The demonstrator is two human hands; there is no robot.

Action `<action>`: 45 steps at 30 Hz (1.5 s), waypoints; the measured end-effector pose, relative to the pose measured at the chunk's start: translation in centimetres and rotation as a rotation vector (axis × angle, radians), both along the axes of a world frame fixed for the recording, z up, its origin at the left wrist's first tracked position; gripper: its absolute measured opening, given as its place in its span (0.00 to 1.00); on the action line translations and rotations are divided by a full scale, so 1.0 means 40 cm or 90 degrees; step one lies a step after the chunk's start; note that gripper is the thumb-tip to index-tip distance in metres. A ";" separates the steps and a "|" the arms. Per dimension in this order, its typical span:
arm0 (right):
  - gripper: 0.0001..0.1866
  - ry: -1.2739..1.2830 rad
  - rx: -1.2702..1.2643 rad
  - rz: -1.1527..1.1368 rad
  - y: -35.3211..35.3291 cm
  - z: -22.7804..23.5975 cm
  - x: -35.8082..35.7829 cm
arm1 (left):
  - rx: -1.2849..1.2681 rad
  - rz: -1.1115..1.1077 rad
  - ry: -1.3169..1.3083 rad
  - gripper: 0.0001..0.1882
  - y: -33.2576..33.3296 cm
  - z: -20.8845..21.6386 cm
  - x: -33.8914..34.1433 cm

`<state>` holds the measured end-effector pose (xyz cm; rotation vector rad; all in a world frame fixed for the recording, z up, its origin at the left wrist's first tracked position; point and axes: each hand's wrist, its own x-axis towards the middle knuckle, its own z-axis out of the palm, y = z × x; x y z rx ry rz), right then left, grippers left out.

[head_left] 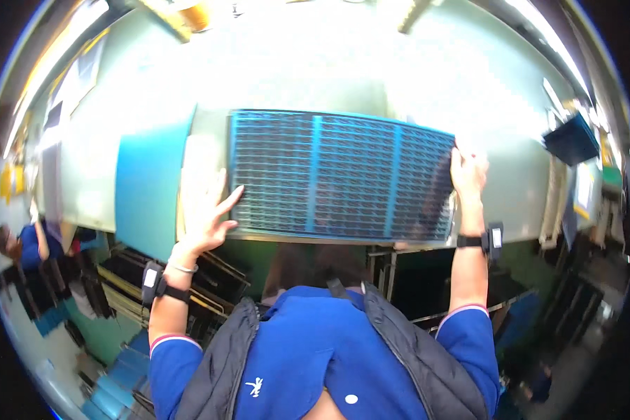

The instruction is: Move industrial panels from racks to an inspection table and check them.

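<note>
We are setting a blue gridded tray square near the worktop's front edge, our left hand lying open and flat against its left end and our right hand gripping its right end, so the next move probably calls for both to shift it evenly.

Tray cell contents too small; table far end glare-washed.

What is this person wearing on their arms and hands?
Both hands are bare, no gloves. Each wrist carries a black strap with a small boxy device: left hand, right hand. The left wrist also has a thin bracelet. Blue short sleeves have pale-trimmed cuffs, under a dark quilted vest.
</note>
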<state>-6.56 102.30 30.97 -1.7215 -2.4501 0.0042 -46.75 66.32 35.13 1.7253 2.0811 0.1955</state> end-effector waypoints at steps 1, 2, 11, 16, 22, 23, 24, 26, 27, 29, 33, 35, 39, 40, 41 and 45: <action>0.20 -0.036 0.053 0.033 -0.006 -0.008 -0.006 | 0.017 0.020 0.061 0.40 -0.005 0.016 0.014; 0.21 -0.055 0.097 0.049 -0.022 -0.019 -0.023 | 0.016 0.040 0.035 0.38 -0.030 -0.006 0.021; 0.24 0.049 0.106 0.109 -0.064 -0.034 -0.116 | 0.316 0.126 0.119 0.23 0.205 -0.057 0.047; 0.25 -0.006 0.142 0.123 -0.036 -0.057 -0.041 | 0.402 0.247 0.123 0.28 0.276 -0.148 -0.009; 0.40 0.106 0.073 0.253 -0.157 0.067 0.079 | 0.348 0.267 0.114 0.31 0.273 -0.189 0.021; 0.40 0.085 0.097 0.301 -0.169 0.046 0.141 | 0.346 0.288 0.079 0.32 0.272 -0.214 0.022; 0.40 0.071 0.082 0.331 -0.187 0.045 0.178 | 0.367 0.302 0.097 0.32 0.271 -0.232 0.025; 0.40 0.038 0.020 0.343 -0.220 0.050 0.159 | 0.396 0.320 0.107 0.32 0.276 -0.231 0.021; 0.40 0.030 0.002 0.349 -0.224 0.054 0.147 | 0.383 0.313 0.118 0.32 0.279 -0.220 0.020; 0.40 0.012 -0.020 0.361 -0.227 0.061 0.118 | 0.371 0.308 0.124 0.31 0.285 -0.214 0.028; 0.39 -0.011 -0.046 0.392 -0.217 0.073 0.068 | 0.421 0.312 0.101 0.32 0.276 -0.229 0.007; 0.39 -0.021 -0.057 0.403 -0.215 0.076 0.060 | 0.411 0.307 0.106 0.31 0.276 -0.231 0.005; 0.39 -0.031 -0.081 0.425 -0.208 0.080 0.056 | 0.425 0.315 0.118 0.32 0.292 -0.253 0.010; 0.39 -0.032 -0.087 0.432 -0.207 0.083 0.057 | 0.439 0.317 0.108 0.33 0.293 -0.260 0.013; 0.39 -0.031 -0.097 0.441 -0.204 0.081 0.058 | 0.452 0.318 0.097 0.34 0.292 -0.269 0.010; 0.39 -0.011 -0.163 0.515 -0.168 0.096 0.058 | 0.480 0.307 0.093 0.39 0.290 -0.259 0.014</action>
